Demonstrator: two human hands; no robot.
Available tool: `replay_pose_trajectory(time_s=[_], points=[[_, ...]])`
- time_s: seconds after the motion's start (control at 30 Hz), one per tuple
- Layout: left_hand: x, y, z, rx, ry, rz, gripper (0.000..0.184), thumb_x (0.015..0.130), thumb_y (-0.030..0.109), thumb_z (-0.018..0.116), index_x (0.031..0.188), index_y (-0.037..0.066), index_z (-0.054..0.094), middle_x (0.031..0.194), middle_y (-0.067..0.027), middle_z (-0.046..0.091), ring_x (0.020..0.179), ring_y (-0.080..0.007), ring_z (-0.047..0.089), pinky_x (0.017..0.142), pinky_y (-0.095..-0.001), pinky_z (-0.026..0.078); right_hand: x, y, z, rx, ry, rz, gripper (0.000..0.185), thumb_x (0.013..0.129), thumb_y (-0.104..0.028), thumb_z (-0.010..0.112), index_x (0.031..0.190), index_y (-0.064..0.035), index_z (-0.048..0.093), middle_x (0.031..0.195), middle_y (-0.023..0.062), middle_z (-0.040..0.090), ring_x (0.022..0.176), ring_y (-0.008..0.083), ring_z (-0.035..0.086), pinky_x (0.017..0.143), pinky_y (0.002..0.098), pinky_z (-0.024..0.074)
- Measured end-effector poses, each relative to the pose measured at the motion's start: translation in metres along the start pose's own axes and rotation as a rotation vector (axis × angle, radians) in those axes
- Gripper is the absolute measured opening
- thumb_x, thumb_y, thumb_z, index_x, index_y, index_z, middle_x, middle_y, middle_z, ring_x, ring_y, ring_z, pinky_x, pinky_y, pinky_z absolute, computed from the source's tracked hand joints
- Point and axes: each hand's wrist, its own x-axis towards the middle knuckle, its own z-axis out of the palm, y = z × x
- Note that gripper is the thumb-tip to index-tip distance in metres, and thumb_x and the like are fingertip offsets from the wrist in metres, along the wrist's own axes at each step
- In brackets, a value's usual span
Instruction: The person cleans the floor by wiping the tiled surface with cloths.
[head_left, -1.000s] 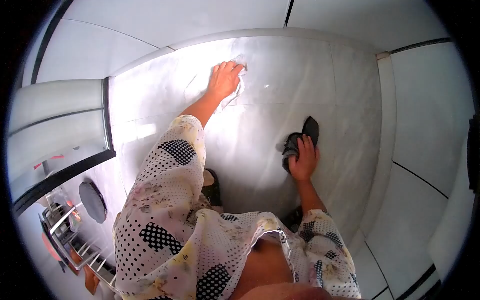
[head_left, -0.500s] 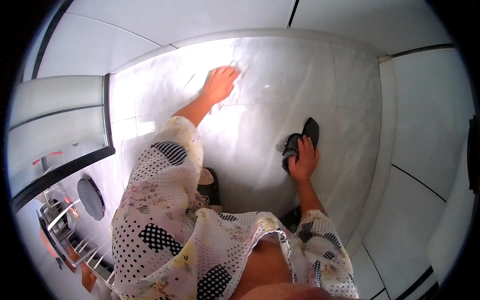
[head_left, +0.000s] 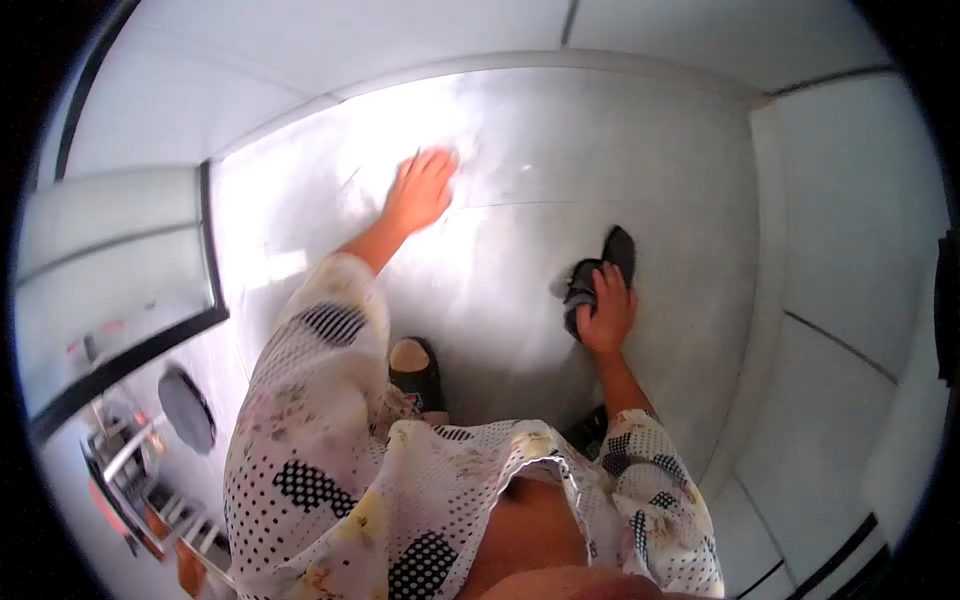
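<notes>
My left hand (head_left: 422,190) presses down on the pale tiled floor (head_left: 530,130), upper left of centre. A thin white cloth lies under its bent fingers, mostly lost in glare and motion blur. On the right, my right hand (head_left: 612,312) grips a pair of black slippers (head_left: 620,248) lying together on the floor. Its fingers cover part of the slippers, so their exact overlap is hidden. Below, between my arms, my foot in a dark slipper (head_left: 418,375) rests on the tiles.
White wall tiles (head_left: 840,230) with dark joints rise ahead and to the right, above a low ledge (head_left: 768,230). At left stands a glass panel with a black frame (head_left: 209,240). Beyond it are a round dark grey object (head_left: 187,408) and a white rack (head_left: 190,520) with several items.
My left hand has slid left and slightly down across the floor with the cloth. My right hand stays on the black slippers, and the view has tilted a little.
</notes>
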Motion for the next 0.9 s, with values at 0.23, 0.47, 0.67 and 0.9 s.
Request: replay_pose_trajectory(time_s=[0.23, 0.47, 0.67, 0.9], points=[[-0.044, -0.025, 0.032, -0.026, -0.169, 0.08, 0.067, 0.087, 0.025, 0.06, 0.147, 0.011, 0.035, 0.154, -0.0123, 0.031, 0.144, -0.0282, 0.024, 0.114, -0.0493, 0.018, 0.009, -0.014, -0.007, 0.069, -0.057, 0.064, 0.062, 0.068, -0.019, 0.065, 0.127, -0.0067, 0.054, 0.139, 0.0147, 0.047, 0.134, 0.0321, 0.039, 0.11, 0.0546, 0.0253], [0.059, 0.024, 0.048, 0.151, 0.046, 0.008, 0.061, 0.098, 0.038, 0.046, 0.149, 0.009, 0.03, 0.155, -0.011, 0.029, 0.144, -0.0265, 0.023, 0.114, -0.0484, 0.019, 0.161, -0.012, 0.019, -0.022, 0.177, -0.078, 0.057, 0.072, -0.023, 0.065, 0.127, -0.0112, 0.056, 0.141, 0.0116, 0.047, 0.135, 0.0277, 0.038, 0.112, 0.0519, 0.0226], [0.058, 0.05, 0.041, 0.098, -0.053, 0.095, 0.062, 0.097, 0.037, 0.047, 0.149, 0.009, 0.03, 0.157, -0.0094, 0.026, 0.145, -0.0254, 0.021, 0.115, -0.0471, 0.016, 0.196, 0.106, -0.012, -0.167, 0.453, 0.232, 0.052, 0.074, -0.031, 0.065, 0.121, -0.0096, 0.06, 0.13, 0.0142, 0.053, 0.125, 0.0334, 0.045, 0.106, 0.0528, 0.0301], [0.119, 0.094, 0.053, 0.072, -0.167, 0.25, 0.061, 0.097, 0.04, 0.047, 0.149, 0.011, 0.031, 0.156, -0.0083, 0.027, 0.145, -0.0242, 0.02, 0.116, -0.0463, 0.016, -0.082, 0.163, -0.056, -0.314, 0.49, 0.834, 0.064, 0.077, -0.027, 0.063, 0.133, 0.001, 0.049, 0.135, 0.027, 0.046, 0.125, 0.0432, 0.044, 0.104, 0.0539, 0.0327]])
